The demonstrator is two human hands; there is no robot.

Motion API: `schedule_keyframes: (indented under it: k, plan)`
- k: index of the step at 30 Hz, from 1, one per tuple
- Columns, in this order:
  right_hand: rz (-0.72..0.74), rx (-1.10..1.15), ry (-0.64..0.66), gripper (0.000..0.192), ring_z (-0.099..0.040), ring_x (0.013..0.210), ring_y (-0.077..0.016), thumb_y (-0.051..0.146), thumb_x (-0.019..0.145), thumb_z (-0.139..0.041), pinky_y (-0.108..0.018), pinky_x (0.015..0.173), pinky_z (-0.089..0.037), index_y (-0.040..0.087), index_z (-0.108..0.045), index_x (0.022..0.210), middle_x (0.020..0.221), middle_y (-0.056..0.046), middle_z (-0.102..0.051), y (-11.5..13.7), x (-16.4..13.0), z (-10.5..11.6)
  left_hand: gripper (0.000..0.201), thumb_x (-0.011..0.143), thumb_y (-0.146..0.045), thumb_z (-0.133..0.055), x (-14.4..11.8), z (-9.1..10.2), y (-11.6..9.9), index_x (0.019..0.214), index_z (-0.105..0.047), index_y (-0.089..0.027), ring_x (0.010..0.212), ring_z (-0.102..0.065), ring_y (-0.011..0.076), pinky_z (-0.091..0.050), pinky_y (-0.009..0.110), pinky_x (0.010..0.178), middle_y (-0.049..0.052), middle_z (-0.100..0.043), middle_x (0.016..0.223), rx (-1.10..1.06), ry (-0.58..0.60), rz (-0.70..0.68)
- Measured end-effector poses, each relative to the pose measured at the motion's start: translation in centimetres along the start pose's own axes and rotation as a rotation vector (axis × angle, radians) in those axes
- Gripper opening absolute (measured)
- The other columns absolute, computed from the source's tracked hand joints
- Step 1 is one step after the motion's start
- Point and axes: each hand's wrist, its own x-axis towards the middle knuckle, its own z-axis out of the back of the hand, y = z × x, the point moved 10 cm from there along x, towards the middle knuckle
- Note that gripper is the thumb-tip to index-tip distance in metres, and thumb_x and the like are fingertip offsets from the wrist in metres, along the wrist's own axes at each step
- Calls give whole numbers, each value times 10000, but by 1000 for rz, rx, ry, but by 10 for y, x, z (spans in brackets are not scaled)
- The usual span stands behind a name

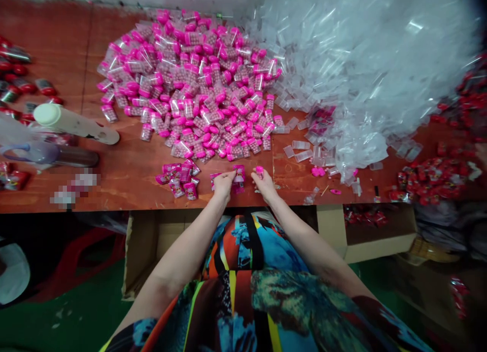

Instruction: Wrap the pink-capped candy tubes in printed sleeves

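Observation:
At the table's front edge my left hand (223,184) pinches a pink printed wrapper (238,172), its fingertips at the wrapper's left side. More pink printed pieces lie under and beside that hand. A short way to the right, my right hand (265,182) is closed on a small bottle with a pink cap (259,169); the fingers hide most of its body. Left of my hands is a small pile of pink wrapped packets (182,177). Beyond them spreads a large heap of transparent bottles with pink caps (198,83), filled with small pink balls.
A big heap of transparent plastic sleeves (353,63) covers the back right. Red packets (429,179) lie at far right. A white-lidded bottle (76,122) lies tilted at left. Cardboard boxes (142,250) stand below the wooden table (125,189).

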Motion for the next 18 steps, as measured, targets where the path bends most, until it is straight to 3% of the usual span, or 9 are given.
schedule_keyframes:
  k: [4,7,12,18]
  plan:
    - [7,75,105,407,-557,635,-135,435,825,-867,-240,546,-452,260,-684,1144,809,73,-667,11,-9,-20,204,925,-339,-894,-14,-12,10,793,-790,-223,799,-713,240,-564,376,765,74,-783,806,-93,114,117]
    - [6,95,132,445,-496,571,-126,387,751,-903,-243,504,-416,258,-669,1106,733,87,-625,17,-10,-22,167,948,-276,-876,-21,-16,14,811,-818,-201,758,-689,230,-569,391,755,87,-777,780,-109,178,160]
    - [-27,79,107,389,-455,535,-126,352,721,-849,-246,460,-345,271,-630,1032,674,96,-582,11,-5,-26,278,850,-246,-986,-16,-11,15,681,-771,-197,689,-623,200,-559,391,767,54,-707,662,-35,140,138]
    - [-39,85,156,402,-530,570,-144,352,724,-841,-256,492,-396,257,-665,1074,700,83,-617,15,-11,-38,403,786,-423,-1041,-12,-9,18,633,-727,-223,659,-628,210,-537,388,723,44,-693,640,-17,130,148]
